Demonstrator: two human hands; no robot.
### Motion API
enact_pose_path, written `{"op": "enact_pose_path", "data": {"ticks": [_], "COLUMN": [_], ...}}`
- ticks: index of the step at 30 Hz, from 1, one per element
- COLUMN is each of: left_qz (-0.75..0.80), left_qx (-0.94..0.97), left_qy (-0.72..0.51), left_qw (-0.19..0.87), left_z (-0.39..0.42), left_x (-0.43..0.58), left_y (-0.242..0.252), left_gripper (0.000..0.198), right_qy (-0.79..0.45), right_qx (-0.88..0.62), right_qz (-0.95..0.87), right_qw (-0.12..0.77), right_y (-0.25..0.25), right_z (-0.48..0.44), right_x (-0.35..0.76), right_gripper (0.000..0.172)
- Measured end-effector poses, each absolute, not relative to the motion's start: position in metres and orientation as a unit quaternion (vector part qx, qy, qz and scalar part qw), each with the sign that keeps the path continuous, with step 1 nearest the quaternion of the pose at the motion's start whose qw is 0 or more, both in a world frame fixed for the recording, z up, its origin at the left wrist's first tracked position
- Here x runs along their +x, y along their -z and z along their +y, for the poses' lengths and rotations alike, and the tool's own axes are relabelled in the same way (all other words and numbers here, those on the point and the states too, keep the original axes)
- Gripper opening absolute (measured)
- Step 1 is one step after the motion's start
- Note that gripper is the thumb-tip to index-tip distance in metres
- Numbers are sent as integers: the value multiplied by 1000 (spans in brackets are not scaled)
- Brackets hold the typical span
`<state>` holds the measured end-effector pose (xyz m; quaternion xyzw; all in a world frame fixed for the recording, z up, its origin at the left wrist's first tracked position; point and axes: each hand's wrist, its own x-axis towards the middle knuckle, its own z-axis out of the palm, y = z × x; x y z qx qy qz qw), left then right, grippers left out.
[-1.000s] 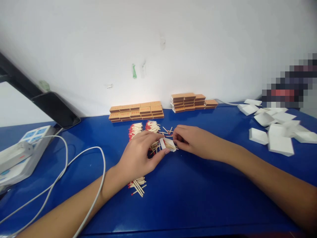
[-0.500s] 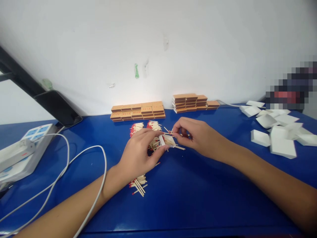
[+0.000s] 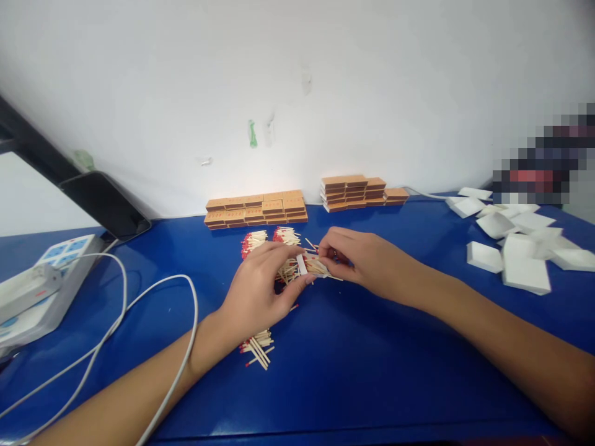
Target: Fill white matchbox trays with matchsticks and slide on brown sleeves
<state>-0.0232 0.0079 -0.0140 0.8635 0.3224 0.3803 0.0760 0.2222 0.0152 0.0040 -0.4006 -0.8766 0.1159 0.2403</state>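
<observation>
My left hand [image 3: 260, 279] grips a small white matchbox tray [image 3: 302, 265] between thumb and fingers. Red-tipped matches [image 3: 316, 266] lie inside it, some poking out past its right end. At that end, my right hand [image 3: 346, 255] has its fingers pinched on matches; the fingertips partly hide them. Beneath and behind my left hand spreads a pile of loose matches [image 3: 253, 243], partly covered by the hand. Another small heap of matches [image 3: 258, 348] lies on the blue table nearer to me, below my left wrist.
Stacked orange matchboxes [image 3: 255, 209] stand along the wall, with a second stack [image 3: 353, 192] to their right. Several white trays [image 3: 525, 275] lie scattered at the right. On the left are a power strip [image 3: 69, 272], a black phone-like slab [image 3: 109, 204] and a white cable [image 3: 193, 303] crossing my left forearm.
My right hand has moved slightly left and down, bringing its pinched fingers onto the matches at the tray's end. My left hand keeps its grip on the tray. The view has shifted slightly.
</observation>
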Motion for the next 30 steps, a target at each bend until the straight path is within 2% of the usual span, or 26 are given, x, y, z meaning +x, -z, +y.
{"op": "enact_pose_path", "data": {"ticks": [9, 20, 30], "left_qz": [320, 328, 321], "left_qx": [863, 856, 862], "left_qy": [-379, -387, -383], "left_qw": [89, 97, 90], "left_z": [7, 6, 6], "left_x": [-22, -23, -22], "left_y": [13, 11, 12], "left_gripper": [32, 31, 32], "right_qy": [-91, -76, -80], "right_qx": [-398, -374, -370], "right_qz": [-880, -875, -881], "right_qw": [244, 298, 284], "right_y": [-2, -9, 1], "right_z": [12, 7, 8], "right_x": [219, 217, 215], "right_gripper": [10, 13, 10]}}
